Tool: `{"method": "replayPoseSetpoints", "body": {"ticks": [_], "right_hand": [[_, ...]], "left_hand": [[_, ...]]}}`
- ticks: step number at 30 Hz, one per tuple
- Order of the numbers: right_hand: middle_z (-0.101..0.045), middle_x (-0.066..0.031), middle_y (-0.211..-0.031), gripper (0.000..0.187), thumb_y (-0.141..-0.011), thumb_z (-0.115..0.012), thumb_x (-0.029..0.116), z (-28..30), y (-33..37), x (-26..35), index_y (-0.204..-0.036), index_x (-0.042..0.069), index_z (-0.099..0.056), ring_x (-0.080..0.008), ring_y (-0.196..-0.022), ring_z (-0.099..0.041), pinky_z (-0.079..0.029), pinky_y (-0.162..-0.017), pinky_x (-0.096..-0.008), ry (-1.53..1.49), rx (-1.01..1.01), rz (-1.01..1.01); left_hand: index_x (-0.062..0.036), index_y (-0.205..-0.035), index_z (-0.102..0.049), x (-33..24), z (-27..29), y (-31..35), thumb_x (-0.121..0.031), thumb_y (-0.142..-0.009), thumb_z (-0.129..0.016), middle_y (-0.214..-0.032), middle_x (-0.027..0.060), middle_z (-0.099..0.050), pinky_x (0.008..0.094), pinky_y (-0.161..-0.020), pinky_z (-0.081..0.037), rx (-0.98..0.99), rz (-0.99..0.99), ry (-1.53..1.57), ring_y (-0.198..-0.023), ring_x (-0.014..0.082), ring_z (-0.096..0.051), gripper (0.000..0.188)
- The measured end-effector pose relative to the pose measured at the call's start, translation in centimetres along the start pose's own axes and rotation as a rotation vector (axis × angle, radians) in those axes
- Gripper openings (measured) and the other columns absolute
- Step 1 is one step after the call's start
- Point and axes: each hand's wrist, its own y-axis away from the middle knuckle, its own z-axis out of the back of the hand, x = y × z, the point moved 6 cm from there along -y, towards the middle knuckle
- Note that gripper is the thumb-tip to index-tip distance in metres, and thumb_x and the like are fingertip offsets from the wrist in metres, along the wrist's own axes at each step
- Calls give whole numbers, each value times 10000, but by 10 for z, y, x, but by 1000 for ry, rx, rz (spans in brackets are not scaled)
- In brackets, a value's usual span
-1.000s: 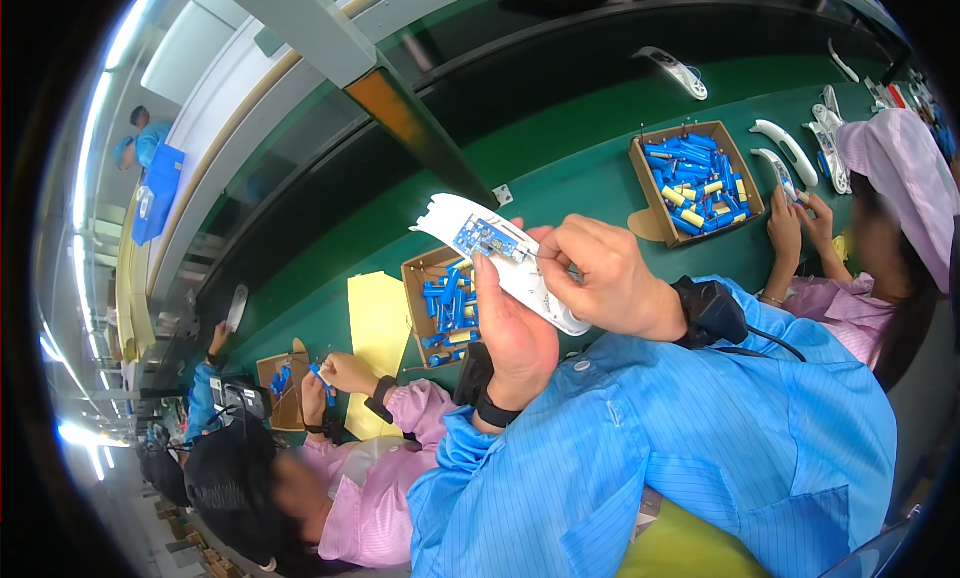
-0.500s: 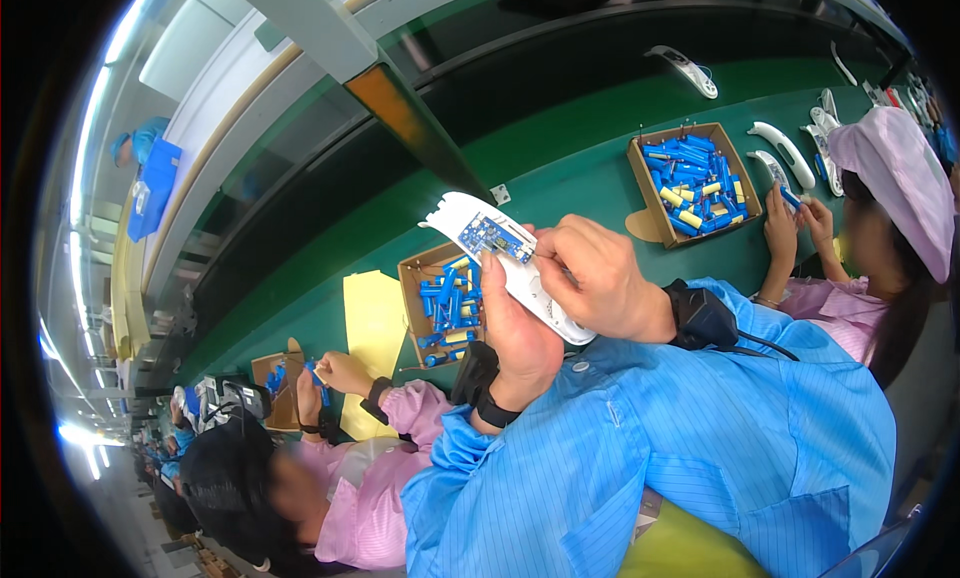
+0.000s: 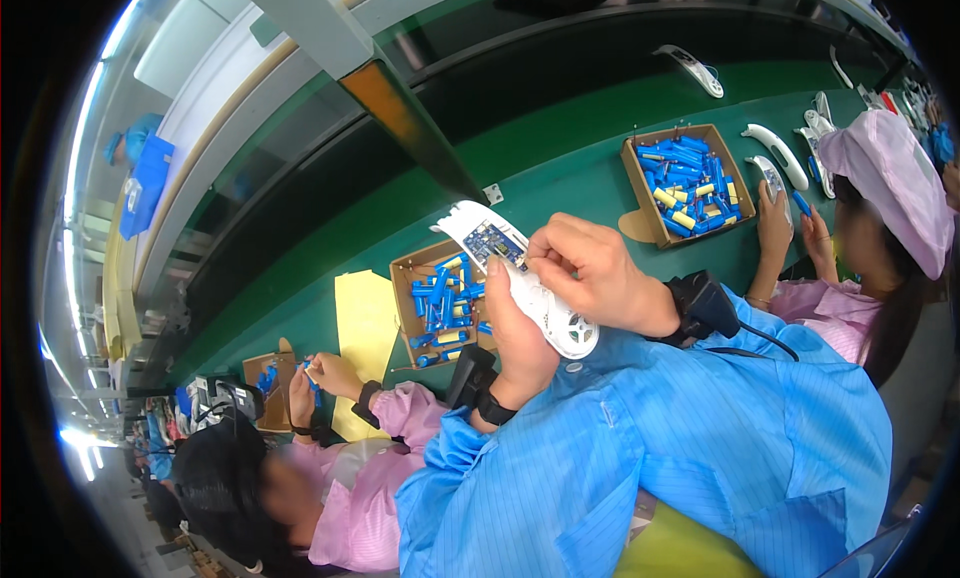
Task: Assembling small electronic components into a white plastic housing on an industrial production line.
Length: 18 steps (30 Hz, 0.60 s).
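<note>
My left hand [image 3: 522,330] is closed around a white plastic housing [image 3: 545,300], long and curved, held tilted above the bench. A blue circuit board [image 3: 492,245] lies inside its upper end, and a round vented pattern shows at the lower end. The left thumb presses near the board's lower edge. My right hand [image 3: 603,278] is over the housing, its thumb and index finger pinched together at the board's right end. Whatever sits between those fingertips is too small or hidden to make out.
A cardboard box [image 3: 396,278] of blue and yellow cylindrical cells stands behind my left hand, beside yellow paper [image 3: 362,323]. Another such box [image 3: 630,168] is at right. White housings [image 3: 780,153] lie farther right on the green bench [image 3: 560,193]. Co-workers sit on both sides.
The housing has turned slightly, bringing its round vented end more into view. My right hand has shifted a little left, still pinched at the board. The right co-worker's hands have moved apart.
</note>
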Motion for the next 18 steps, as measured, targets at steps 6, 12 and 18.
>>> {"method": "replayPoseSetpoints", "body": {"ticks": [6, 12, 18], "right_hand": [[-621, -73, -841, 122, -848, -625, 41, 11, 3, -17, -940, -40, -631, -108, -768, -612, -503, -642, -234, -339, 33, -268], [-664, -108, -841, 145, -799, -679, 43, 19, 1, -9, -917, -41, -679, -139, -690, -651, -513, -594, -237, -164, -7, -193], [-667, -106, -734, 88, -747, -713, 51, 25, -2, 1, -806, -14, -704, -185, -616, -646, -490, -530, -260, 18, 65, -91]], "left_hand": [[-47, -1153, -491, -9, -3, -4, -494, -946, -341, -1000, 91, -589, 331, -701, -502, 68, 71, 144, -844, 188, -596, 515], [-51, -1139, -502, -7, -7, -3, -491, -951, -325, -956, 85, -598, 319, -638, -497, 27, 90, 163, -771, 177, -596, 510], [-52, -1152, -501, -9, -5, 1, -454, -970, -307, -993, 80, -591, 312, -662, -497, 60, 81, 29, -804, 172, -600, 482]]}}
